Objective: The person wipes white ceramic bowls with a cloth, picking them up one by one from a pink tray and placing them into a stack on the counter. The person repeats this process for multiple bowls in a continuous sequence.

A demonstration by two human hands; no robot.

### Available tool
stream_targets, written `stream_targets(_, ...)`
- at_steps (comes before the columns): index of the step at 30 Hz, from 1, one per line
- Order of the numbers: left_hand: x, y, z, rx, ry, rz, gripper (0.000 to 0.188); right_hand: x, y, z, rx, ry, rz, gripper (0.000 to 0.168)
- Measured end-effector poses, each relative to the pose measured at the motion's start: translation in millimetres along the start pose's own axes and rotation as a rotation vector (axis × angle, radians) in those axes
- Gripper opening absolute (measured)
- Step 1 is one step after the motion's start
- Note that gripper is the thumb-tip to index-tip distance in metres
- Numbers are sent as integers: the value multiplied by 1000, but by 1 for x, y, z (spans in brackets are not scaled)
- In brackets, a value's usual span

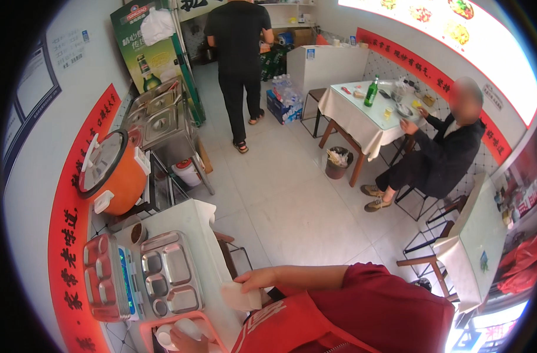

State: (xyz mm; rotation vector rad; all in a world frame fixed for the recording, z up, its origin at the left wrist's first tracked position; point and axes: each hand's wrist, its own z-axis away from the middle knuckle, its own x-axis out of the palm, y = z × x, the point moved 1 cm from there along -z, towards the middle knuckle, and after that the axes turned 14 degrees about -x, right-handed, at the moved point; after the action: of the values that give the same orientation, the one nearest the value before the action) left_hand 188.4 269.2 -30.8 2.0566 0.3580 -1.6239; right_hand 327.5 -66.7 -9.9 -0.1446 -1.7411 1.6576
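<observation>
My right hand (pixel 256 282) grips a folded pale cloth or wad of paper (pixel 238 297) beside the table edge, in front of my red apron. Lower down, my left hand (pixel 187 342) is at the small white bowls (pixel 188 328) inside a pink plastic basket (pixel 209 328), its fingers on one of them; part of this hand is cut off by the picture's lower edge. A steel compartment tray (pixel 173 273) lies on the table (pixel 206 247) just above the basket. Left of it is a stack of similar trays (pixel 101 278).
A brown-filled container (pixel 138 233) and an orange lidded cooker (pixel 120 176) stand beyond the trays. Farther off are a steel food counter (pixel 162 125) and a walking person (pixel 239 57). Another person (pixel 444 145) sits at a table with a green bottle (pixel 371 92). A wastebasket (pixel 338 163) stands nearby.
</observation>
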Motion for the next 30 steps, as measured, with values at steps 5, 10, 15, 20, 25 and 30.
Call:
stream_targets(5,-22,-39,-10,-72,127,229,57,4,-18,-1,-162,-40,343,66)
stream_targets(10,-18,-66,7,-54,171,305,45,19,-40,-12,-107,-102,142,58)
stream_targets(15,-8,-51,28,-415,46,850,60,23,-33,-37,-381,-173,906,42)
stream_targets(20,-7,-62,46,-628,23,1608,76,43,-73,-65,-336,-323,1367,34)
stream_targets(25,-36,-55,30,-127,357,523,67,68,-90,-78,-267,-312,758,28)
stream_targets(30,-65,-10,14,-52,235,520,54,53,-66,-113,-688,-160,954,33)
